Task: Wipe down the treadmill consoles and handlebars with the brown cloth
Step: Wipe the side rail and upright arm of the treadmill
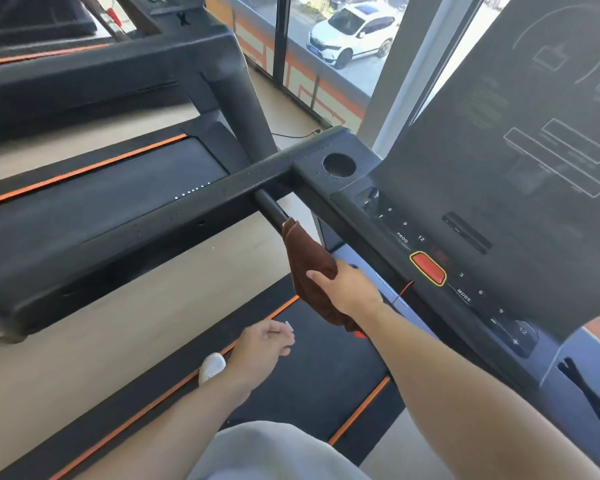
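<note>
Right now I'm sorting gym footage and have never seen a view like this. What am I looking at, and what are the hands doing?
The single picture comes from a camera worn on a person's head, looking down at their own arms. They stand on a treadmill belt. On the right is its console, with a red button and a round cup hole. The right hand grips a brown cloth wrapped over the short black handlebar, apparently wiping it. The left hand hangs free, fingers relaxed, holding nothing. More treadmills stand to the left; through the window is a parked white car.

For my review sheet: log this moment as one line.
step: wiping handlebar | right hand: grips brown cloth wrapped on bar | left hand: free, holds nothing | console: untouched
</note>
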